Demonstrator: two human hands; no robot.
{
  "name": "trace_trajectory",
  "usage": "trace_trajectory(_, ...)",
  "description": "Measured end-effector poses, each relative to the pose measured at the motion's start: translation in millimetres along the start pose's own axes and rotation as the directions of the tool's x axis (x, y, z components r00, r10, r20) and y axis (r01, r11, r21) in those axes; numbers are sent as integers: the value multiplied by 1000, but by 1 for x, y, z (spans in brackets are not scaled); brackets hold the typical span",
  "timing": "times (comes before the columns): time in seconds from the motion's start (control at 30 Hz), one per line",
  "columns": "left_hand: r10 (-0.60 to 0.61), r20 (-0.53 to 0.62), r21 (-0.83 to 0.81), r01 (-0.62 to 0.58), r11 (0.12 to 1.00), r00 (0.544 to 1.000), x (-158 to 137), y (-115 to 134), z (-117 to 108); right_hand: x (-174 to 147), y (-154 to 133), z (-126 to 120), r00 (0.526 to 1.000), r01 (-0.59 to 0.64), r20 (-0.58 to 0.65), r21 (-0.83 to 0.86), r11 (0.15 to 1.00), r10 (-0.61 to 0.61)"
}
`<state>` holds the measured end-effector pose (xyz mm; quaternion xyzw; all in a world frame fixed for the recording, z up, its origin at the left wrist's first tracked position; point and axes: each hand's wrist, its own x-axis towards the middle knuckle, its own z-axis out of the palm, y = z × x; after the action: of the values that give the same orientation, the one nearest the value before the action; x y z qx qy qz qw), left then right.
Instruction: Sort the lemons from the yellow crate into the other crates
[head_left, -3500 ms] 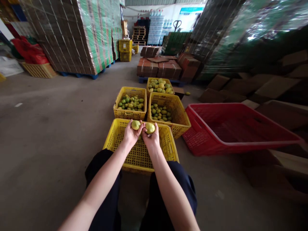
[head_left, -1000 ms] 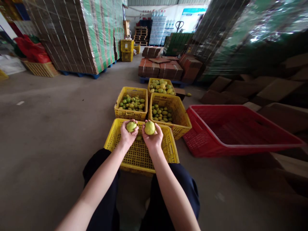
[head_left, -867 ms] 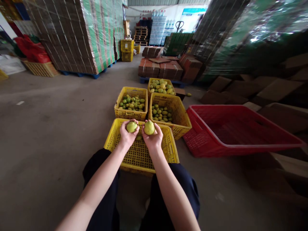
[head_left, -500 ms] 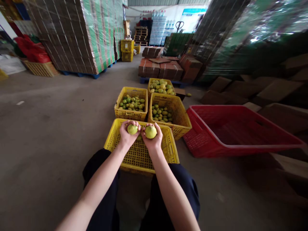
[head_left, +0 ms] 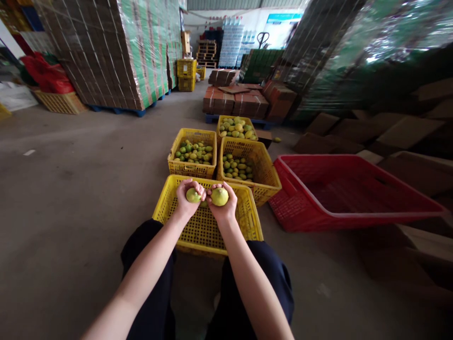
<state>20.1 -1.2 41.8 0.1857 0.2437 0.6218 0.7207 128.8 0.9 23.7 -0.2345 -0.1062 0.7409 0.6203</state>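
Over the near yellow crate (head_left: pixel 207 229), my left hand (head_left: pixel 184 198) is closed round a yellow-green lemon (head_left: pixel 193 195). Close beside it, my right hand (head_left: pixel 226 208) cups a slightly larger-looking lemon (head_left: pixel 220 196), its end turned up toward me. The fingers of both hands nearly meet. Between the hands, lower down, part of another green-yellow fruit (head_left: pixel 204 204) shows in the crate; the hands hide the rest. Beyond stand a left yellow crate (head_left: pixel 192 168) with green and yellow lemons and a right yellow crate (head_left: pixel 267 177) with several greenish ones.
A third yellow crate (head_left: pixel 220 123) of yellower lemons stands farther back. The large red basket (head_left: pixel 304 212) is at my right, with cardboard pieces (head_left: pixel 410 134) behind it. Bundled flat cardboard (head_left: pixel 235 105) lies on a blue pallet ahead. Wrapped pallet stacks (head_left: pixel 106 56) rise on both sides.
Both hands have dropped very slightly, still holding the lemons. The lemon in the right hand has tilted a little. The crates stand as before.
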Motion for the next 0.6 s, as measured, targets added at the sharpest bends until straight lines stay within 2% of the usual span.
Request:
trace_trajectory(0.13, -4, -16, 27, 5, 1000, 1000, -1, 0, 1, -1, 0, -2, 998, 6, 62, -61, 998, -2)
trace_trajectory(0.23, -26, -46, -1, 26, 1000, 999, 3, -1, -1, 0, 0, -3, 999, -1, 54, -63, 998, 5)
trace_trajectory(0.33, -102, -196, -88, 86, 992, 975, 11, -3, -9, 3, -1, -6, 997, -30, -77, 23, 999, 32)
trace_trajectory(0.43, -248, -336, -148, 209, 967, 909, 17, -6, -22, 6, -6, -13, 965, -27, -255, 124, 992, 58)
trace_trajectory(0.6, -388, -335, -8, 409, 913, 859, 10, -25, -40, 4, -23, -25, 923, 26, -382, 187, 982, 49)
